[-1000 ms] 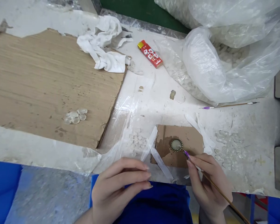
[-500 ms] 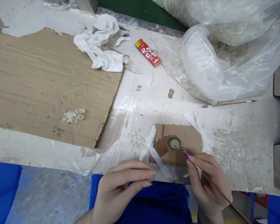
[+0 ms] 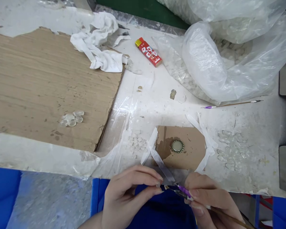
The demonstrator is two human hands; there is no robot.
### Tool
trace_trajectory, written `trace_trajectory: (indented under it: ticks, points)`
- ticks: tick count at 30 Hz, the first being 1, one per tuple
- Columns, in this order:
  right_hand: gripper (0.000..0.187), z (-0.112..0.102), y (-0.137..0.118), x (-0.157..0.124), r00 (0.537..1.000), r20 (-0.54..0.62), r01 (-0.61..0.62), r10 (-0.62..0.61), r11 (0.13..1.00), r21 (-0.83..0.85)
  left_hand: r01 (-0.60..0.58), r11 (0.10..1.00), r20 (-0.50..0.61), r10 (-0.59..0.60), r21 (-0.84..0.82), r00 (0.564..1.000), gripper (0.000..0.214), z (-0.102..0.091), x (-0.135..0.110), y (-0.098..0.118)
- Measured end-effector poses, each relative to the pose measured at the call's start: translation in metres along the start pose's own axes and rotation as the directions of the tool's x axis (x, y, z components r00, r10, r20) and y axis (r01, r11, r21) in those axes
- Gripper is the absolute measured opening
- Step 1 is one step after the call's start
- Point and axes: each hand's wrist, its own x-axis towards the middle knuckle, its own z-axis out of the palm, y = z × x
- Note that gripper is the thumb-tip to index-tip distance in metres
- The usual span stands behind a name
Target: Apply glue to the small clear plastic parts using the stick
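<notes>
My left hand (image 3: 133, 194) pinches a small clear piece (image 3: 158, 184) between thumb and fingertips, in front of the table edge. Close by on the right, my right hand (image 3: 212, 198) grips a thin wooden-handled brush with a purple section (image 3: 184, 190). A dark slender tip (image 3: 177, 191) shows beside the purple part; whether it belongs to a second tool I cannot tell. Its far end is near the clear piece. Beyond both hands, a round metal-rimmed setting with a pale centre (image 3: 177, 146) lies on a small cardboard piece (image 3: 195, 149), untouched.
White strips (image 3: 162, 165) flank the small cardboard. Clear flat pieces (image 3: 233, 149) lie right, small pale squares (image 3: 135, 143) left. Farther off are another brush (image 3: 231, 104), a red box-like lighter (image 3: 149, 52), a plastic bag (image 3: 205, 63), a white cloth (image 3: 105, 47) and large cardboard (image 3: 50, 79).
My right hand has drawn the brush back from the round setting, toward me and my left hand. A clear piece now shows in the left fingertips. The view has shifted slightly.
</notes>
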Motion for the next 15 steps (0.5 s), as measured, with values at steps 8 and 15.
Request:
trace_trajectory:
  ticks: [8, 15]
  points:
    - [0.029, -0.0002, -0.0058, 0.0011, 1.000, 0.027, 0.012, -0.013, 0.999, 0.048, 0.026, 0.999, -0.010, -0.026, -0.047, 1.000, 0.016, 0.0036, -0.0049, -0.0019]
    - [0.038, -0.0055, -0.0059, 0.0058, 0.996, 0.093, -0.008, 0.009, 1.000, -0.008, -0.020, 1.000, 0.026, 0.020, 0.017, 0.999, 0.017, 0.0011, -0.0059, 0.0002]
